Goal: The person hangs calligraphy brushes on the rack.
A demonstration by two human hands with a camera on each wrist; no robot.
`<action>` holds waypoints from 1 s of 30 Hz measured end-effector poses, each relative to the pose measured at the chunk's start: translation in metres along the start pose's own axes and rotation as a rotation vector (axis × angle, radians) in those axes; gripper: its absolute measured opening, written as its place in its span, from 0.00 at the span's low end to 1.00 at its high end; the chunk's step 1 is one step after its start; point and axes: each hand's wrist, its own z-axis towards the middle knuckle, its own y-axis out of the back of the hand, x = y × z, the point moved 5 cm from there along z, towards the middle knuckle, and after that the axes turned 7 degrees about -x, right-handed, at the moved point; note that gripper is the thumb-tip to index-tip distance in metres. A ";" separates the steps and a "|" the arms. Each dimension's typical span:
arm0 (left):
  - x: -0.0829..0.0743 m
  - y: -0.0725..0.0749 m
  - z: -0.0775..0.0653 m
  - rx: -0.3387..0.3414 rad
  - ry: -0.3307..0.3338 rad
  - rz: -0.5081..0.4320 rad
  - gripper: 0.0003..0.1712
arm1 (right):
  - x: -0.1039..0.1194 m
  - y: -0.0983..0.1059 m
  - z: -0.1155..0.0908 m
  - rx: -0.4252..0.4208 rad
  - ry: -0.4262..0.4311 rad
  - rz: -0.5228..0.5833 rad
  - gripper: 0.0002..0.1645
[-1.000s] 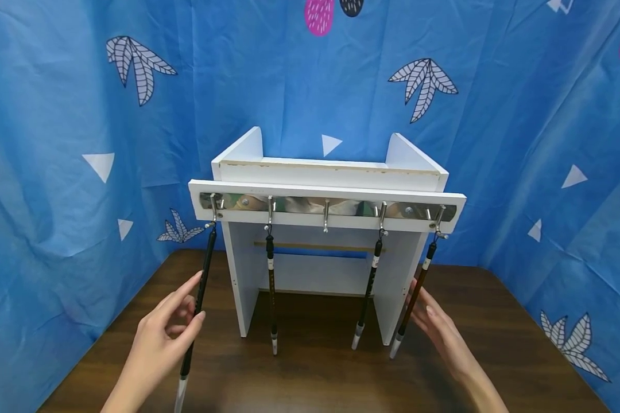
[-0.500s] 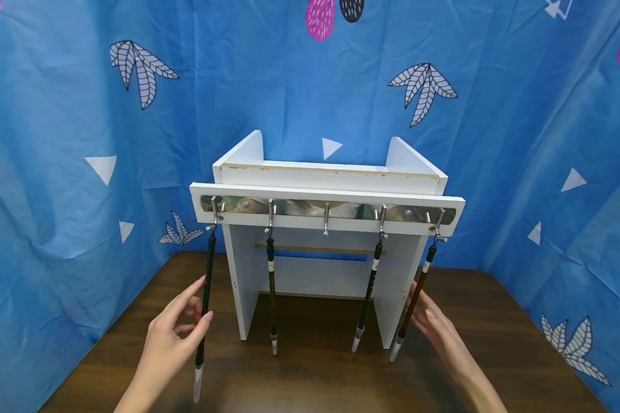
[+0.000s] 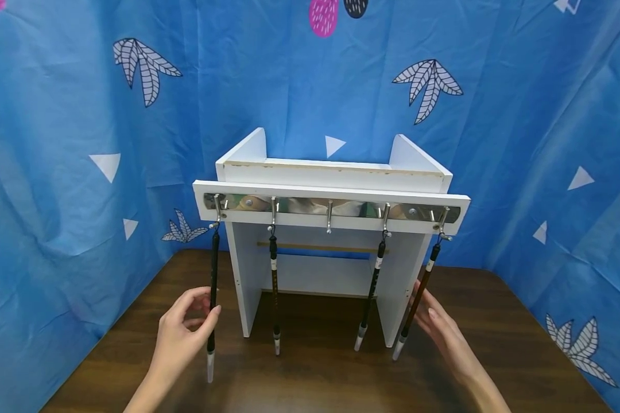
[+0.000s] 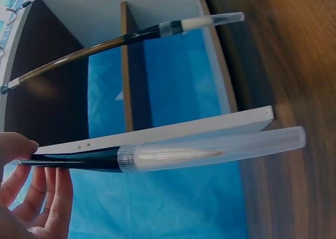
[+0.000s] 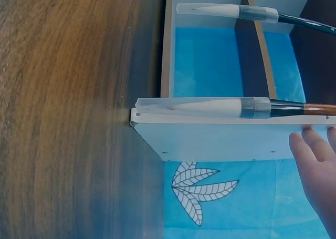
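A large black calligraphy brush (image 3: 214,264) with a clear cap hangs from the leftmost hook of a white hook rail (image 3: 302,219). My left hand (image 3: 178,341) pinches its handle between thumb and fingers, and the left wrist view shows the capped bristles (image 4: 178,157) beyond them. On the far right hook hangs a brush with a reddish-brown handle (image 3: 419,292). Behind that brush, my right hand (image 3: 446,338) has its fingers extended near the white side panel (image 5: 226,139), holding nothing. Two thinner capped brushes, one brown (image 3: 275,281) and one dark (image 3: 373,287), hang between them.
The rail is fixed across the front of a white shelf stand (image 3: 336,178) on a dark wooden table (image 3: 320,378). Its middle hook (image 3: 329,215) carries no brush. Blue patterned cloth (image 3: 289,69) encloses the back and both sides.
My left hand and the black brush have swung right, so the brush now hangs nearly vertical. My left index finger has bent inward. The right hand stays almost still.
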 end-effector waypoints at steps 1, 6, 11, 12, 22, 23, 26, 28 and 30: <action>0.000 -0.001 0.000 -0.002 0.006 -0.003 0.18 | 0.000 0.000 0.000 0.002 0.001 0.002 0.28; 0.007 -0.005 -0.003 -0.011 0.019 -0.039 0.17 | 0.001 -0.001 0.001 0.007 0.007 0.008 0.28; 0.019 -0.011 -0.003 -0.019 0.034 -0.065 0.16 | 0.002 0.000 0.001 0.002 0.006 0.005 0.28; 0.020 -0.012 -0.003 -0.020 0.036 -0.068 0.16 | 0.001 0.000 0.000 0.000 0.002 0.002 0.28; 0.037 -0.022 -0.006 0.017 0.036 -0.098 0.15 | 0.000 0.001 -0.003 0.000 -0.002 0.007 0.28; 0.042 -0.023 -0.007 0.020 0.039 -0.100 0.15 | 0.000 0.001 -0.002 -0.001 -0.002 0.006 0.28; 0.058 -0.027 -0.009 0.029 0.056 -0.092 0.16 | -0.001 0.001 -0.002 -0.003 -0.002 0.003 0.28; 0.067 -0.030 -0.011 0.035 0.065 -0.083 0.16 | -0.001 0.001 -0.001 -0.004 -0.005 0.002 0.28; 0.073 -0.032 -0.012 0.038 0.075 -0.074 0.16 | -0.001 0.001 -0.001 -0.005 -0.006 -0.001 0.28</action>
